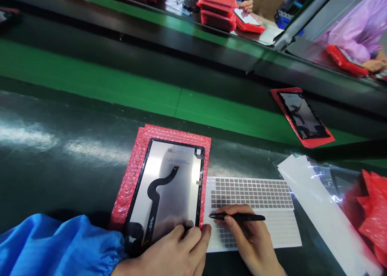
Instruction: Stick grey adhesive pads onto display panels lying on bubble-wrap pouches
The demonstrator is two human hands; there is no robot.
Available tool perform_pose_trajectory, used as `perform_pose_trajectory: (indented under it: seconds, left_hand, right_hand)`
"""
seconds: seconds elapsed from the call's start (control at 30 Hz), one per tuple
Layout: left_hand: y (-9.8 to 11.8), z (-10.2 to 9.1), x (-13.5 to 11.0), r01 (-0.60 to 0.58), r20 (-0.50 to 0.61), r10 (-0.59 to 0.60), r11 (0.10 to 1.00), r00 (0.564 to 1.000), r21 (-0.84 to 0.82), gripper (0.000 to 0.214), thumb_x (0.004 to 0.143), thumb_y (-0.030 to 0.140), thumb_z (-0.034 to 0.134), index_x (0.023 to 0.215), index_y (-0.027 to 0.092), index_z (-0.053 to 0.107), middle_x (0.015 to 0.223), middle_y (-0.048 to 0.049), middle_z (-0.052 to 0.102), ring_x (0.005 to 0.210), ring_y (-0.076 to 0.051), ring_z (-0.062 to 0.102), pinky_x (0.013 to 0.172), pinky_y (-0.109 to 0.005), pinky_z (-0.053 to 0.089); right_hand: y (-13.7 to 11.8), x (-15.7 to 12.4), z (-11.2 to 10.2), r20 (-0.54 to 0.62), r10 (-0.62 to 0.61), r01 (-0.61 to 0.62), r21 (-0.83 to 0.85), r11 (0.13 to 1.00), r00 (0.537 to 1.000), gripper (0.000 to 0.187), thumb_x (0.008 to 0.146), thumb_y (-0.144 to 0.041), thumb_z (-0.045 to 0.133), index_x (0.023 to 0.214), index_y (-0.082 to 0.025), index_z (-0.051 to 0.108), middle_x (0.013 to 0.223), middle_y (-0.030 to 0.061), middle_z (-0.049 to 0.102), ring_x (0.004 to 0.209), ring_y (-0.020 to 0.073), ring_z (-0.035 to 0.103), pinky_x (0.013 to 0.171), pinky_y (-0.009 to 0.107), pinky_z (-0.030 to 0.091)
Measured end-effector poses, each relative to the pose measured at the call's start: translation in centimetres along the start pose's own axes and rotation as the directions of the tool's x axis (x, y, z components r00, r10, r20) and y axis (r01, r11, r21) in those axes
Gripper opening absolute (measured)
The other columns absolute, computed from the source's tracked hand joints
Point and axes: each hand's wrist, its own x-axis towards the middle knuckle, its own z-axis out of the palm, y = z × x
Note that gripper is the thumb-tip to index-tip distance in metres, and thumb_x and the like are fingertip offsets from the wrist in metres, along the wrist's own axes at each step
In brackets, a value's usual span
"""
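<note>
A display panel [175, 179] lies back-up on a red bubble-wrap mat [133, 175], with a black flex cable [157, 191] curving down its silver back. My left hand [172, 251], in a blue sleeve, rests on the panel's near edge with its fingers curled against it. Just right of the panel lies a white sheet of small grey square stickers [250, 191]. My right hand [250, 239] pinches black tweezers [238, 217], their tip pointing left over the sheet's lower left part.
White backing strips [317, 203] in clear film lie to the right, beside red bubble wrap [371, 219]. Another panel on a red mat [302, 116] sits on the green conveyor belt [90, 78]. Stacked red mats [217, 5] and other people's hands are across the line.
</note>
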Motion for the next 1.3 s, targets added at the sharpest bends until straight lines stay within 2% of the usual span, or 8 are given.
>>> perform_pose_trajectory:
  seconds: [0.27,0.43,0.7,0.8,0.87,0.97,1.1,1.3]
  left_hand:
    - [0.0,-0.2,0.2,0.021,-0.020,-0.021,1.000,1.000,-0.018,0.029,0.103,0.032,0.052,0.108,0.020,0.077,0.131,-0.0052,0.069,0.090,-0.021,0.054,0.065,-0.035,0.039]
    - [-0.1,0.1,0.3,-0.003,-0.013,0.003,1.000,1.000,-0.031,0.030,0.103,0.031,0.051,0.112,0.016,0.076,0.132,-0.0091,0.068,0.092,-0.023,0.056,0.065,-0.035,0.039]
    - [-1.1,-0.1,0.7,0.003,-0.162,-0.020,0.994,0.987,-0.109,0.016,0.102,0.022,0.054,0.110,0.020,0.067,0.124,-0.0030,0.069,0.082,-0.017,0.059,0.060,-0.031,0.041]
    - [-2.3,-1.2,0.3,0.009,-0.237,-0.032,0.995,0.971,-0.097,0.011,0.098,0.018,0.058,0.106,0.021,0.064,0.088,0.0032,0.069,0.061,-0.014,0.053,0.050,-0.029,0.035]
    - [-3.5,-2.1,-0.4,0.057,-0.231,-0.058,0.998,0.971,-0.009,0.015,0.095,0.018,0.058,0.109,0.018,0.064,0.067,0.0047,0.062,0.053,-0.015,0.052,0.052,-0.029,0.038]
    - [-5.3,-2.9,-1.8,0.166,-0.080,-0.156,0.977,0.985,0.136,0.034,0.093,0.023,0.054,0.124,0.009,0.062,0.064,-0.0034,0.070,0.051,-0.020,0.061,0.072,-0.037,0.050]
    - [-7.1,-2.6,-2.9,0.190,0.057,-0.203,0.964,0.977,0.189,0.044,0.092,0.024,0.050,0.130,0.004,0.061,0.057,-0.0060,0.070,0.043,-0.022,0.061,0.093,-0.054,0.048]
    - [-7.6,-1.5,-2.9,0.157,0.073,-0.169,0.976,0.983,0.151,0.037,0.093,0.026,0.056,0.124,0.008,0.065,0.054,-0.0040,0.070,0.040,-0.022,0.062,0.089,-0.055,0.052]
  right_hand:
    - [0.0,0.4,0.3,-0.008,0.042,-0.041,0.094,0.995,0.999,0.009,0.103,-0.028,0.065,0.109,-0.029,0.071,0.106,0.0065,0.078,0.091,0.0239,0.080,0.081,0.033,0.067]
    - [-0.3,0.6,0.3,-0.051,0.047,-0.037,0.173,0.984,0.998,0.007,0.100,-0.030,0.069,0.104,-0.027,0.074,0.097,0.0061,0.079,0.082,0.0230,0.081,0.076,0.031,0.068]
    - [-3.5,3.2,0.2,-0.153,-0.018,0.048,0.191,0.980,0.988,0.007,0.100,-0.030,0.069,0.098,-0.024,0.073,0.088,0.0048,0.081,0.071,0.0217,0.082,0.072,0.030,0.069]
    - [-5.6,5.4,1.9,-0.223,-0.039,0.090,0.222,0.971,0.974,0.007,0.098,-0.033,0.073,0.097,-0.025,0.073,0.086,0.0030,0.081,0.069,0.0210,0.083,0.069,0.027,0.069]
    - [-6.9,7.0,3.6,-0.209,-0.053,0.105,0.244,0.964,0.976,0.007,0.097,-0.033,0.074,0.097,-0.026,0.073,0.084,0.0028,0.081,0.068,0.0207,0.083,0.067,0.026,0.069]
    - [-8.6,9.1,6.4,-0.142,-0.055,0.093,0.275,0.957,0.988,0.009,0.096,-0.033,0.075,0.096,-0.024,0.073,0.084,0.0048,0.082,0.071,0.0216,0.083,0.066,0.026,0.068]
    - [-9.8,11.1,9.8,-0.098,0.002,0.029,0.317,0.948,0.995,0.017,0.093,-0.037,0.078,0.097,-0.022,0.070,0.087,0.0071,0.083,0.071,0.0225,0.083,0.065,0.027,0.069]
    - [-9.1,12.6,11.9,-0.022,0.097,-0.089,0.248,0.965,0.995,0.023,0.093,-0.042,0.076,0.099,-0.022,0.066,0.084,0.0079,0.084,0.073,0.0252,0.084,0.067,0.033,0.070]
